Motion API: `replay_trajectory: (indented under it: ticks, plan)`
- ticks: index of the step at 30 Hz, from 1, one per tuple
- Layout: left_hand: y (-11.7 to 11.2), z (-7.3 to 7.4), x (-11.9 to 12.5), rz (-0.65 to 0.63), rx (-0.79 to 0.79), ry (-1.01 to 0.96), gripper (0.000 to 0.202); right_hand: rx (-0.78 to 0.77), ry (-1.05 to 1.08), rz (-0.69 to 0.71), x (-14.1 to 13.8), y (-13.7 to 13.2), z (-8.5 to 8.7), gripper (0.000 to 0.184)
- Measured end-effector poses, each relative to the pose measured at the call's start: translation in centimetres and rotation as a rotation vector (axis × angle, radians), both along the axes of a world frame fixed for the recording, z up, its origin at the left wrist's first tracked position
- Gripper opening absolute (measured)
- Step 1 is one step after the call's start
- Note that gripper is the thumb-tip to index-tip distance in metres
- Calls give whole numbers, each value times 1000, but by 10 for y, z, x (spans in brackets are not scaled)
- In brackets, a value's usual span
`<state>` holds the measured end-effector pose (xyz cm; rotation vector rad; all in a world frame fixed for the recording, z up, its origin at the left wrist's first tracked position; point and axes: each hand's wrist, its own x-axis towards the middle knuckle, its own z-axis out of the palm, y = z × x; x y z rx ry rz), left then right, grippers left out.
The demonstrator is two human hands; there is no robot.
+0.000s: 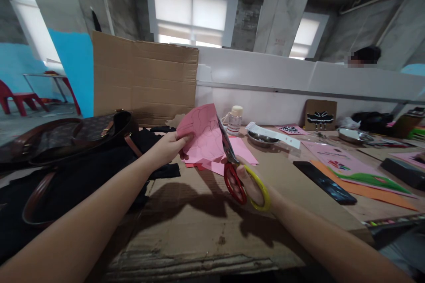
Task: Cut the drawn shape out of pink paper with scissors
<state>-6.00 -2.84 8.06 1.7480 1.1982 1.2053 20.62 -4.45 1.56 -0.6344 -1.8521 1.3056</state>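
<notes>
A sheet of pink paper (204, 130) with drawn curved outlines is raised above the table, its left edge pinched by my left hand (175, 143). My right hand (247, 181) grips a pair of scissors (226, 141) with one red and one yellow handle loop. The scissor blades point up and away along the right edge of the sheet. Whether they are closed on the paper I cannot tell. Below the raised sheet lie more pink sheets (244, 150) and a bit of red paper (195, 166).
A brown handbag (96, 132) and dark cloth lie at left, before a standing cardboard panel (146, 79). Behind are a bottle (235, 121) and a metal bowl (262, 138). At right lie a phone (323, 181) and a pink printed folder (348, 163). Cardboard (186, 225) covers the table.
</notes>
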Motion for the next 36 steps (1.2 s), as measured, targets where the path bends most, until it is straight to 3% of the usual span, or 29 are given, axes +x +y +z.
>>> replay_trajectory:
  ticks: [12, 22, 28, 36]
  plan:
    - [3, -3, -3, 3, 11, 14, 48, -26, 47, -5, -1, 2, -6, 52]
    - [9, -2, -6, 135, 72, -171, 55, -40, 17, -37, -3, -6, 0, 54]
    - [10, -4, -9, 97, 54, -132, 54, 2, 4, -26, -2, -6, 0, 52]
    - [8, -7, -7, -12, 45, -20, 51, 83, 19, 33, -3, -13, 15, 63]
